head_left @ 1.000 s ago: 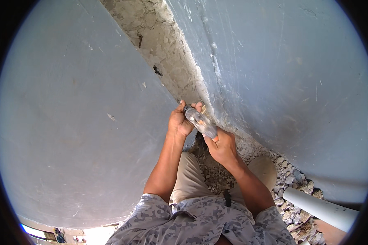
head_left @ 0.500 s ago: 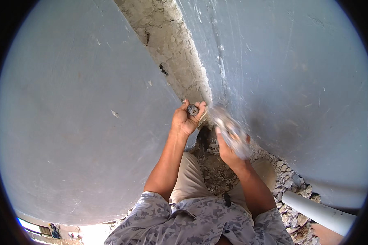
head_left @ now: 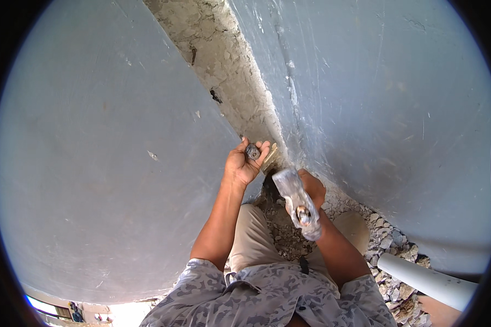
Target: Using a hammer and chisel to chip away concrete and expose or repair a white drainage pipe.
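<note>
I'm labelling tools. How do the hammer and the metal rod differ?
The hammer is in the right hand, the metal rod in the left hand. The hammer shows a long, blocky head; the metal rod shows only a small round end. Both look grey.

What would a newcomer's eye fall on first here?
The metal hammer in the right hand stands out first, just right of centre. Next comes the round-ended metal tool in the left hand, near the rough pale strip between two smooth grey surfaces.

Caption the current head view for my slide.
Left grip holds a round-ended tool, right grip a hammer, near a rough channel.
</note>
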`<state>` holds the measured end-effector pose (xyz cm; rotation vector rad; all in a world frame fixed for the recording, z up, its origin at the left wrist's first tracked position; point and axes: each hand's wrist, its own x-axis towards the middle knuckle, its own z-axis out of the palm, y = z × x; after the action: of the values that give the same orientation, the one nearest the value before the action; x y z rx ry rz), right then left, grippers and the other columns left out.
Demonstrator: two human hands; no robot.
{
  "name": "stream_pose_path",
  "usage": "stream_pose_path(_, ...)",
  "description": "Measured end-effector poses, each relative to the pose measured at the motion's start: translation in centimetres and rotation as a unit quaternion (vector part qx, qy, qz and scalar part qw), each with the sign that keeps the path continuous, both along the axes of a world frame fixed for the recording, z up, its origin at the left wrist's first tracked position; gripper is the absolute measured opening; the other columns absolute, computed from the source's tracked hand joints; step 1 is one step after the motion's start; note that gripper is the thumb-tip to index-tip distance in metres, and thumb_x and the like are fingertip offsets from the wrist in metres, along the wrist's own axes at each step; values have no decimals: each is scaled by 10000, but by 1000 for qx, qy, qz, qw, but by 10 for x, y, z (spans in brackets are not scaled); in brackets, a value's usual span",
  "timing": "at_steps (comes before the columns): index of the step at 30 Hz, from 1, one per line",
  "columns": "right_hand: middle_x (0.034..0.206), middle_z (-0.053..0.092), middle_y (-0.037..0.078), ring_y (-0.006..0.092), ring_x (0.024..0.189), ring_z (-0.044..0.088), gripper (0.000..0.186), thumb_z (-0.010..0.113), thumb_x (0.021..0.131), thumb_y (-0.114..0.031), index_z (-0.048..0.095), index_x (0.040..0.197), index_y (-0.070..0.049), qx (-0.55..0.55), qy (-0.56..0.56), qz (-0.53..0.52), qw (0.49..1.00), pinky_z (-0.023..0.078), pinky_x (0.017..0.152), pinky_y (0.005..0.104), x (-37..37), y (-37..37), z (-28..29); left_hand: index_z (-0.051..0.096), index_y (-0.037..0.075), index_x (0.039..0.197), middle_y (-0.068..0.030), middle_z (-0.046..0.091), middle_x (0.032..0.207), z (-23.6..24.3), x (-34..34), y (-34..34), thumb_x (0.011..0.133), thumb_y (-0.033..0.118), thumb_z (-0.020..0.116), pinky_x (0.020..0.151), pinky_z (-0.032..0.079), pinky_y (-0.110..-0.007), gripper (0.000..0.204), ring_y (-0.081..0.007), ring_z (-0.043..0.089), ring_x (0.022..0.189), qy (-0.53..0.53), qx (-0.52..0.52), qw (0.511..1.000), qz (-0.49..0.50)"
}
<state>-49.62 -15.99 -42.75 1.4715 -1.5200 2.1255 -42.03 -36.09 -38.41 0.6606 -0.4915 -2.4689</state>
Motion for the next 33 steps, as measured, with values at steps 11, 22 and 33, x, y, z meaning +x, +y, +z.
stream_pose_path(11, 708, 656, 238, 457, 692, 660, 293, 717, 890, -257, 640, 830, 19, 309, -95, -33, 946, 508, 617, 511, 9, 24, -14, 576, 64, 1021, -106, 661, 809, -23, 42, -25, 1047, 275, 560, 513, 511, -308, 214, -185, 599, 580, -181, -178, 936, -244)
stream_pose_path(22, 627, 615, 209, 370, 575, 631, 339, 733, 914, -283, 662, 880, 47, 298, -145, -55, 942, 476, 562, 438, -5, 46, -22, 564, 76, 1136, -83, 664, 993, -28, -6, 43, 1058, 352, 529, 792, 564, -391, 289, -280, 665, 956, -75, -79, 994, -9)
stream_pose_path(33, 678, 500, -10, 69, 612, 459, 249, 663, 985, -212, 608, 1056, 21, 230, -186, 3, 955, 398, 547, 291, -35, 56, 56, 485, -56, 1261, -222, 616, 1281, -21, -46, 11, 1096, 244, 404, 1093, 501, -524, 352, -376, 604, 1219, 261, 38, 963, 57)
